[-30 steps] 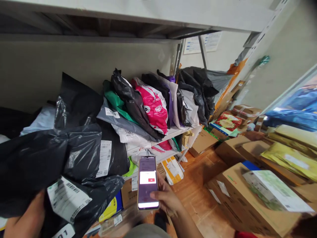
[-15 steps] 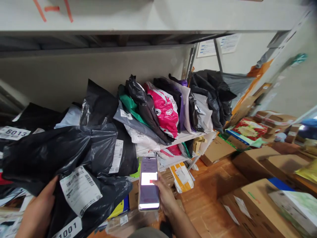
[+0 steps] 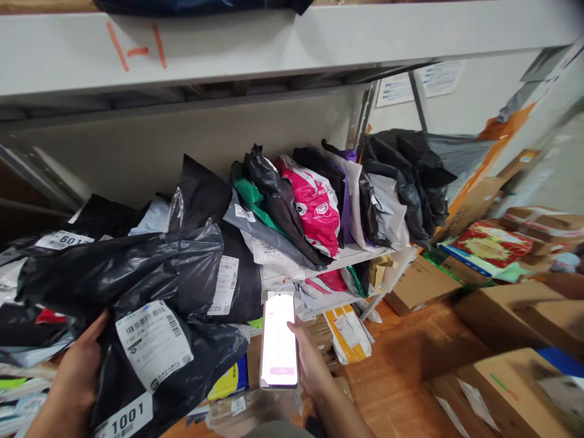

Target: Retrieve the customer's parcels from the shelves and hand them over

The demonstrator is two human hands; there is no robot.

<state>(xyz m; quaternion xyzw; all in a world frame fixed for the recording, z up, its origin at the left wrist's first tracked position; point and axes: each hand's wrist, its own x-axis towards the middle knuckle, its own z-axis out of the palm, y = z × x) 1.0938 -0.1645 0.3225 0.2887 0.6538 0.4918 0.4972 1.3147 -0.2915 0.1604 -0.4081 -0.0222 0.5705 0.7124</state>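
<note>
My left hand grips the left edge of a black plastic mailer bag, thumb pressed on its front. The bag bears a white shipping label and a tag reading 1001. My right hand holds a smartphone upright, its thumb beside the right edge of a bright, mostly white screen. Behind the held bag, a black parcel with a white label leans on the shelf.
A shelf carries a row of bagged parcels, including a pink one. Overhead runs a white beam marked in red. Cardboard boxes stand on the wooden floor at right. A yellow-and-white packet lies low beside the shelf.
The phone screen has gone from a grey page with a pop-up to a mostly white page. My right thumb has moved off the screen's middle to its edge. The view has shifted slightly.
</note>
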